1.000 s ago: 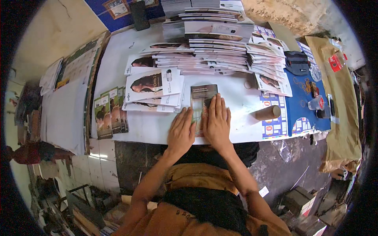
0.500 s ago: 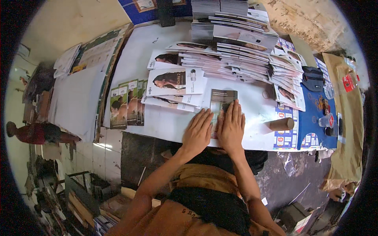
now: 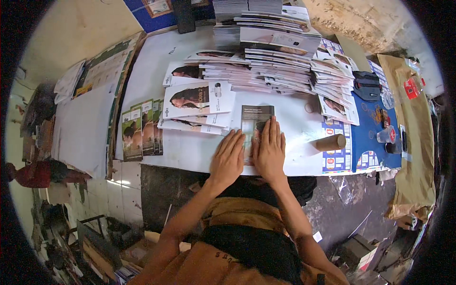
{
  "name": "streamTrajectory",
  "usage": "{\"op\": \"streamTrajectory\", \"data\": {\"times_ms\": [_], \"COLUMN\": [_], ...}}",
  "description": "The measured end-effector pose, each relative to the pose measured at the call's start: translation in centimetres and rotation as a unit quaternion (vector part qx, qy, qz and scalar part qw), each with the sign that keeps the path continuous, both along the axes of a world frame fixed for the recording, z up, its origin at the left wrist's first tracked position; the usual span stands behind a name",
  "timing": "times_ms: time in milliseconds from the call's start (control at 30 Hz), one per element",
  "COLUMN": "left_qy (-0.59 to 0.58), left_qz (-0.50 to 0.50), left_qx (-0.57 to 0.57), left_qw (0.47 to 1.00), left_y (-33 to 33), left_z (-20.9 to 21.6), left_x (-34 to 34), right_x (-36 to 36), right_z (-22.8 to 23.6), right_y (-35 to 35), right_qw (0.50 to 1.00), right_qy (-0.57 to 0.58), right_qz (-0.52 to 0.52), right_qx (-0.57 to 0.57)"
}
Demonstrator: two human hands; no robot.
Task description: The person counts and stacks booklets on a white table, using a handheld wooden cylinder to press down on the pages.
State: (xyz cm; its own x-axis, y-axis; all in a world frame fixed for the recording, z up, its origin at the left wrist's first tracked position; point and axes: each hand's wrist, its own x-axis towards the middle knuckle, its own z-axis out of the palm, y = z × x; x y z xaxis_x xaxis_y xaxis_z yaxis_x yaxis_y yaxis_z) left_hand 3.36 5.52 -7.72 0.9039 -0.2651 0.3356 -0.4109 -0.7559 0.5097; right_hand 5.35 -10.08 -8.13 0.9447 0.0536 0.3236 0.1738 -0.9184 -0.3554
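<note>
A dark narrow leaflet [image 3: 256, 112] lies flat near the front edge of the table, its lower part covered by my fingers. My left hand [image 3: 228, 159] is flat with fingers stretched along the leaflet's left edge. Across its right side rests my right hand [image 3: 270, 151], also flat, fingers straight and close together. Just left of them is a small pile of white folded leaflets [image 3: 197, 100] with a picture of a person's dark hair. Several green and brown leaflets [image 3: 141, 130] overlap in a row farther left.
Tall stacks of folded leaflets [image 3: 280, 66] fill the table's back. To the right are a brown cylinder [image 3: 331, 142], a dark pouch [image 3: 367, 86], rubber bands [image 3: 378, 114] and a plastic cup [image 3: 386, 135]. A white-topped board [image 3: 83, 128] stands left, with a person [image 3: 35, 175] beyond.
The whole view has shifted slightly, with the table's things now farther left in it. Both hands stay flat on the same leaflet, with little visible movement against it.
</note>
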Motion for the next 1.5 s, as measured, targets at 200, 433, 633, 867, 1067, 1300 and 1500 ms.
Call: {"op": "streamTrajectory", "data": {"times_ms": [200,433,633,867,1067,1300,1500], "left_qy": [-0.022,-0.019,0.026,0.054,0.021,0.016,-0.002], "left_qz": [0.008,0.0,0.008,-0.023,-0.004,-0.014,0.003], "left_qx": [0.013,0.006,0.01,0.031,0.019,0.082,0.068], "left_qw": [1.0,1.0,1.0,0.998,1.0,0.996,0.998], "left_y": [-0.1,-0.7,0.1,-1.4,-0.1,-0.3,0.2], "left_z": [0.5,0.4,0.7,0.8,0.3,1.7,1.8], "left_x": [-0.2,0.3,-0.2,0.2,-0.3,0.3,-0.3], "right_x": [-0.3,-0.2,-0.3,-0.6,-0.2,-2.1,-3.4], "right_z": [0.3,0.5,0.0,0.1,-0.5,3.9,5.4], "right_y": [0.2,-0.1,0.8,-0.7,0.5,-3.7,-13.2], "right_qw": [1.0,0.999,1.0,1.0,0.998,0.979,0.914], "right_qy": [0.007,0.023,0.023,0.009,0.025,-0.021,-0.266], "right_qz": [0.0,-0.025,-0.005,-0.027,0.005,0.061,-0.2], "right_qx": [-0.006,0.0,0.012,0.008,0.055,0.195,0.232]}}
